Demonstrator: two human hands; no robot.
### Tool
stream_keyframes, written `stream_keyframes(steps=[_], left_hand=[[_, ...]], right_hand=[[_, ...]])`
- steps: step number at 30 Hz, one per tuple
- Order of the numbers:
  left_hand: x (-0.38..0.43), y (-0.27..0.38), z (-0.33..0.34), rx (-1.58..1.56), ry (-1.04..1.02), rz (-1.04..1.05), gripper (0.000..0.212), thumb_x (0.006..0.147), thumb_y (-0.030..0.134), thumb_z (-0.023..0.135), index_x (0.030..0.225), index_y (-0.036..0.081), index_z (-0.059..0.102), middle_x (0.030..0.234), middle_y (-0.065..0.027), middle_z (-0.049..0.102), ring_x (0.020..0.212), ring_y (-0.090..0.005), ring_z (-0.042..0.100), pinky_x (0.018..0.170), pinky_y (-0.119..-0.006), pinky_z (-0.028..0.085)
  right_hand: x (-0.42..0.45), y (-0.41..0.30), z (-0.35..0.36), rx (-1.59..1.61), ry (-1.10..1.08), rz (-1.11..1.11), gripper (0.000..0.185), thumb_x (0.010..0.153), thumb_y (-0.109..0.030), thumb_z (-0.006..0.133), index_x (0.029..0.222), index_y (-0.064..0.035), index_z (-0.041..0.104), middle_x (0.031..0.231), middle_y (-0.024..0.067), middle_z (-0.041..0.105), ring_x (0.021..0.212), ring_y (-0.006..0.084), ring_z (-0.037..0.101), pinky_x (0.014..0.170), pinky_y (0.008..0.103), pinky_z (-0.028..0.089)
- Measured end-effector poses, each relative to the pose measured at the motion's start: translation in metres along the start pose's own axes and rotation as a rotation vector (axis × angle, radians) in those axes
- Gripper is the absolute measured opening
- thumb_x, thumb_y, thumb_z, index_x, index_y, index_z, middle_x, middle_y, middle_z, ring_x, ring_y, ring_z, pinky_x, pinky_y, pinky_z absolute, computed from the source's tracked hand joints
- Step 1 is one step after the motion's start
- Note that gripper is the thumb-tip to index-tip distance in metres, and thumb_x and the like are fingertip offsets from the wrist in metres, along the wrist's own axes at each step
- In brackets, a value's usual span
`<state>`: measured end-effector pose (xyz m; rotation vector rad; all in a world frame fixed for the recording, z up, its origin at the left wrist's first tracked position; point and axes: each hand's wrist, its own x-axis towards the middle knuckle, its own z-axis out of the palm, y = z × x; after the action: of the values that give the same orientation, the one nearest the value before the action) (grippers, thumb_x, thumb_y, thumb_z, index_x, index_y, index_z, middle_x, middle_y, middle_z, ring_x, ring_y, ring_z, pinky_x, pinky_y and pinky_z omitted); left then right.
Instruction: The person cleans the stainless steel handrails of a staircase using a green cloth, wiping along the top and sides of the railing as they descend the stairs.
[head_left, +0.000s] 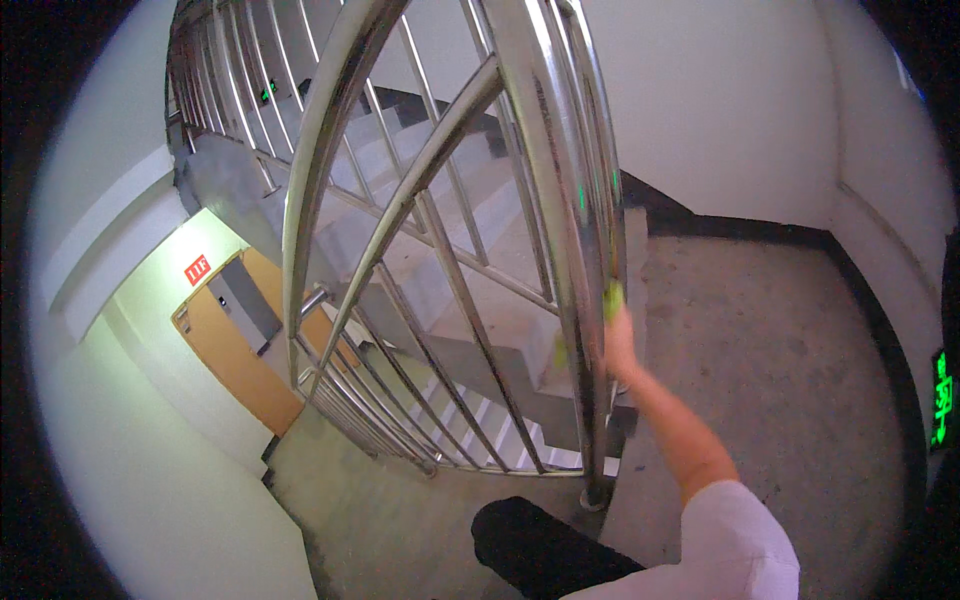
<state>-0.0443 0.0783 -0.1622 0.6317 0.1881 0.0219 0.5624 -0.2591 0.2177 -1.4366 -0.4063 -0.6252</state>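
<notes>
My right hand (619, 346) is shut on a yellow-green cloth (613, 300) and holds it against the far side of a thick stainless steel railing post (581, 247). The hand is partly blurred, and its fingers are partly hidden by the post. A yellow-green reflection shows on the metal. Curved steel handrails (330, 127) and thin steel balusters (465, 315) stand left of the hand. My left hand is out of view. Before me the railing runs along the stairwell.
Concrete stairs (480, 217) rise behind the railing, and lower steps (480, 431) show through it. A grey landing floor (757, 360) lies at right beside a wall with dark skirting. At left are a tan door (232, 352) and a red floor sign (197, 270). A green lit sign (942, 397) hangs at far right.
</notes>
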Motion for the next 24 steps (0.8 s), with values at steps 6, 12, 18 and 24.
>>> stream_keyframes(steps=[6, 12, 18, 24], left_hand=[[0.018, 0.006, 0.045, -1.941, -0.697, -0.056, 0.046, 0.091, 0.035, 0.029, 0.128, 0.007, 0.033, 0.127, -0.0123, 0.033, 0.09, -0.0265, 0.044, 0.078, -0.038, 0.039], [0.028, 0.018, 0.093, -3.187, -1.75, 0.913, 0.041, 0.091, 0.033, 0.031, 0.122, 0.009, 0.041, 0.112, -0.0109, 0.043, 0.079, -0.0241, 0.048, 0.073, -0.037, 0.041], [0.015, 0.008, 0.106, -3.142, -2.078, 1.119, 0.036, 0.091, 0.032, 0.033, 0.116, 0.01, 0.049, 0.098, -0.0095, 0.054, 0.068, -0.0216, 0.051, 0.068, -0.037, 0.043], [0.013, 0.006, 0.098, -2.951, -2.413, 1.102, 0.029, 0.08, 0.027, 0.046, 0.097, 0.006, 0.058, 0.091, -0.0158, 0.059, 0.076, -0.0283, 0.056, 0.07, -0.039, 0.044]], right_hand=[[-0.038, -0.012, -0.054, -0.014, -0.205, 0.386, 0.034, 0.085, -0.026, 0.049, 0.109, -0.0022, 0.05, 0.097, 0.011, 0.058, 0.09, 0.0222, 0.055, 0.078, 0.0331, 0.042], [0.16, -0.138, -0.013, -0.123, 0.09, -0.63, 0.027, 0.082, -0.026, 0.049, 0.096, -0.0034, 0.055, 0.099, 0.0151, 0.054, 0.092, 0.035, 0.048, 0.081, 0.0403, 0.037], [0.2, -0.099, 0.021, -0.495, 0.331, -0.407, 0.048, 0.074, -0.024, 0.058, 0.112, -0.0014, 0.041, 0.1, 0.0195, 0.052, 0.092, 0.039, 0.048, 0.077, 0.0441, 0.041], [0.095, 0.047, 0.004, -0.415, 0.332, -0.111, 0.034, 0.079, -0.015, 0.049, 0.108, 0.0016, 0.043, 0.106, 0.0202, 0.048, 0.1, 0.0357, 0.045, 0.085, 0.0405, 0.037]])
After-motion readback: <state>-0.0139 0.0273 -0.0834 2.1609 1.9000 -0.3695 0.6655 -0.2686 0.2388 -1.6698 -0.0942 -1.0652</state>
